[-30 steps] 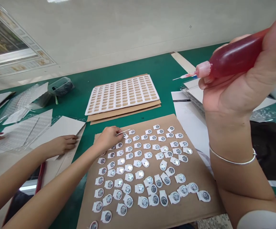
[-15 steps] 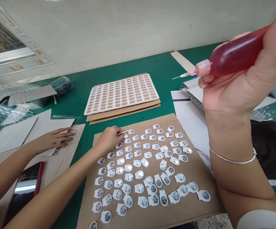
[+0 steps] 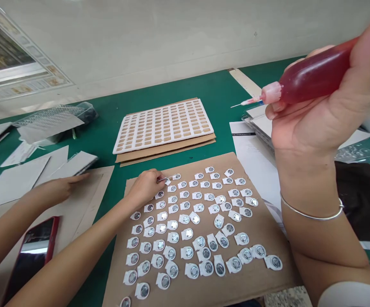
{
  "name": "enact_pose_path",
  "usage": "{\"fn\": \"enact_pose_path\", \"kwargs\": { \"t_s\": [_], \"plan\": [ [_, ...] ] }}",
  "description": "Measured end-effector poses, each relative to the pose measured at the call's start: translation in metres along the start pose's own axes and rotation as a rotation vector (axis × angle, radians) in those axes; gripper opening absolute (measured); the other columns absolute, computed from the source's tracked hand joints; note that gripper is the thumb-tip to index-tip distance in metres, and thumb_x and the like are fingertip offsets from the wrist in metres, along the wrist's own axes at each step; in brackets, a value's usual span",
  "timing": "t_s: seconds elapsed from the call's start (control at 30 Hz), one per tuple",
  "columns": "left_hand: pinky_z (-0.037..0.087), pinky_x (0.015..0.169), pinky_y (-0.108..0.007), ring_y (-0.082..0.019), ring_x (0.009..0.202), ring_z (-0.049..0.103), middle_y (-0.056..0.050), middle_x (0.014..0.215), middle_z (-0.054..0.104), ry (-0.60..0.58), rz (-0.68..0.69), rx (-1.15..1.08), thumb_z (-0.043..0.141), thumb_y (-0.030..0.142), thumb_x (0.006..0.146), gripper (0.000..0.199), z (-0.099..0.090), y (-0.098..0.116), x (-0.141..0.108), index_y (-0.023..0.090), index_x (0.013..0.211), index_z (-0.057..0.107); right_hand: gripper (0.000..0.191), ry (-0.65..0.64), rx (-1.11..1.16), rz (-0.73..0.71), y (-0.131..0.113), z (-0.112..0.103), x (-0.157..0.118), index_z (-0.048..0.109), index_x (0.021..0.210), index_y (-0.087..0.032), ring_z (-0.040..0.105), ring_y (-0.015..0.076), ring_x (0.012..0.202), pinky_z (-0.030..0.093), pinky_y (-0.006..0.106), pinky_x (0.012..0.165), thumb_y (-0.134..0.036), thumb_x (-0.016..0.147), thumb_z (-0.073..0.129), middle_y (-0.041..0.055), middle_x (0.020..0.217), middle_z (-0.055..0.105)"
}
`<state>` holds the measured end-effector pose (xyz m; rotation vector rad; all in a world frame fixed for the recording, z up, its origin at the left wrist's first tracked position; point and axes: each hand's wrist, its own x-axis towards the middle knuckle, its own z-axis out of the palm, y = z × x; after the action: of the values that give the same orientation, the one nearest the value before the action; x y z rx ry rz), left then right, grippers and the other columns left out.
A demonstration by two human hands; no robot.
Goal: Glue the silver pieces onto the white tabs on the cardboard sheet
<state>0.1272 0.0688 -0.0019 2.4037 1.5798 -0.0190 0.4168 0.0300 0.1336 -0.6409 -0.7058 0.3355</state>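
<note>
My left hand [image 3: 144, 185] is closed around thin metal tweezers [image 3: 171, 176] near the back left of a brown cardboard sheet [image 3: 255, 281]. The tips touch or lie right by a small white tab [image 3: 167, 181] among the top row. Many similar white tabs with round silvery centres, one of them a tab [image 3: 191, 270] near the front, lie in rough rows on the cardboard. Raised at the right, my right hand [image 3: 316, 115] grips a dark red squeeze bottle [image 3: 319, 72]. Its pink cap [image 3: 272, 91] carries a fine needle [image 3: 236, 105] pointing left, well above the table.
Behind the cardboard, a white slotted tray [image 3: 164, 123] rests on cardboard sheets. A co-worker's hand [image 3: 58, 189] is at the left among white sheets [image 3: 15, 183], near a red-cased phone [image 3: 37, 243]. Papers [image 3: 252, 157] and a dark cloth [image 3: 364, 200] lie at right.
The co-worker's hand has drawn back left, and a white slab now lies by its fingertips. Clear plastic at far left has shifted. The tweezers moved slightly at the tab; my right hand barely moved.
</note>
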Motion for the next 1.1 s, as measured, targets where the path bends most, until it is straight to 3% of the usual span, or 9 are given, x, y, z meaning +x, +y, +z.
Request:
{"fn": "enact_pose_path", "kwargs": {
  "t_s": [0.23,0.4,0.73,0.93,1.1],
  "plan": [
    [0.046,0.068,-0.028,-0.02,0.079,0.062,-0.003,0.091,0.067,-0.004,0.013,-0.075,0.053,0.033,0.077,0.017,-0.005,0.001,-0.002,0.022,0.079,0.065,0.038,-0.031,-0.079,-0.033,0.004,-0.006,0.004,0.054,0.058,-0.024,0.061,0.0157,0.049,0.052,0.028,0.041,-0.055,0.079,0.048,-0.0033,0.051,0.043],
    [0.046,0.073,-0.028,-0.02,0.084,0.062,-0.004,0.097,0.067,0.027,0.013,-0.143,0.047,0.04,0.085,0.029,-0.005,0.002,-0.003,0.023,0.094,0.068,0.038,-0.022,-0.061,-0.034,0.003,-0.005,0.002,0.053,0.055,-0.024,0.058,0.0143,0.046,0.052,0.028,0.04,-0.046,0.084,0.044,-0.0031,0.049,0.04],
    [0.046,0.067,-0.027,-0.021,0.08,0.063,-0.001,0.088,0.071,-0.04,-0.046,-0.232,0.056,0.046,0.078,0.027,0.002,-0.006,0.008,0.024,0.078,0.071,0.033,-0.055,0.04,-0.049,0.001,-0.005,0.0,0.052,0.059,-0.022,0.057,0.0125,0.046,0.049,0.025,0.038,-0.039,0.086,0.047,-0.0048,0.051,0.041],
    [0.045,0.063,-0.027,-0.022,0.078,0.064,-0.005,0.089,0.07,0.008,-0.129,-0.221,0.049,0.052,0.081,0.04,-0.005,-0.011,0.003,0.021,0.098,0.067,0.035,-0.151,0.019,-0.029,-0.006,-0.006,-0.005,0.042,0.059,-0.022,0.059,0.0086,0.05,0.051,0.022,0.045,-0.038,0.089,0.041,-0.0065,0.055,0.037],
    [0.044,0.067,-0.029,-0.024,0.087,0.062,-0.004,0.095,0.069,-0.034,-0.101,-0.164,0.06,0.051,0.072,0.033,-0.004,-0.009,0.0,0.023,0.088,0.068,0.033,-0.167,-0.026,-0.072,-0.007,-0.008,-0.006,0.044,0.063,-0.023,0.062,0.0091,0.056,0.052,0.021,0.049,-0.037,0.091,0.037,-0.0069,0.055,0.037]
  ]
}}
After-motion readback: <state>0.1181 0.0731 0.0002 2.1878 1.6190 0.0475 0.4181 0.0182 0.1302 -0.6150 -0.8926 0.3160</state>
